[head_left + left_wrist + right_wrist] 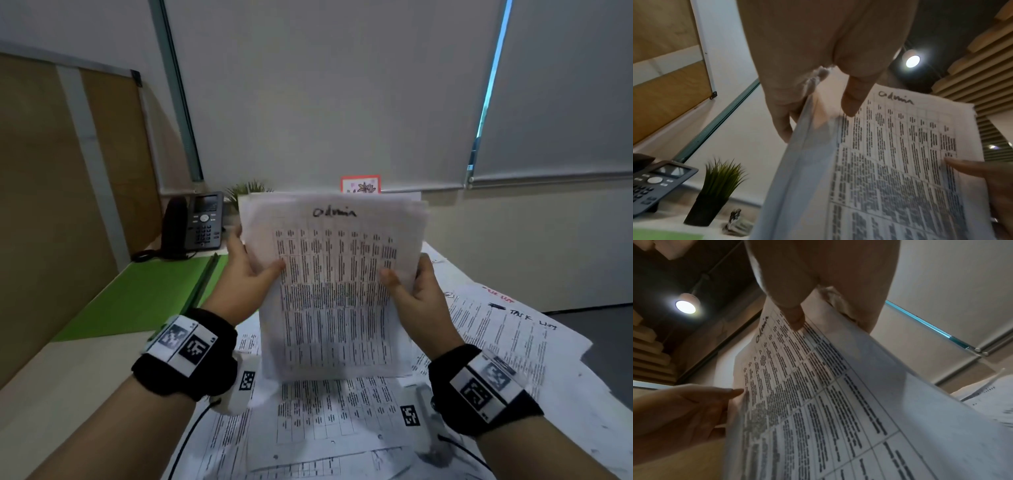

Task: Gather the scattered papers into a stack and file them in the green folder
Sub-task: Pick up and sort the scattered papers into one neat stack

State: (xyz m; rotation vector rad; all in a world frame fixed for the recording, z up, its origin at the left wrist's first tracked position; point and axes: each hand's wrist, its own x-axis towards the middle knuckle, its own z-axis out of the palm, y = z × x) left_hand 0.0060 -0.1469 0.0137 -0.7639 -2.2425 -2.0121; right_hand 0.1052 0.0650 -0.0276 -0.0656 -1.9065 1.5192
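your stack of papers (337,291) stands upright, bottom edge on loose sheets (507,329) covering the worktop (44,404). your left hand (245,274) and right hand (416,291) pinch its side edges. the green folder (137,298) lies left, near the phone (198,224).

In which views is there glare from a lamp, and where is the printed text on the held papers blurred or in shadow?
Left wrist view: a ceiling lamp flares at upper right, and the left hand is soft and close. Right wrist view: the same kind of lamp glares at upper left, and the stack of papers smears toward the lower edge. Head view: no glare, the stack's small print is unreadable, and its shadow falls on the loose sheets below.
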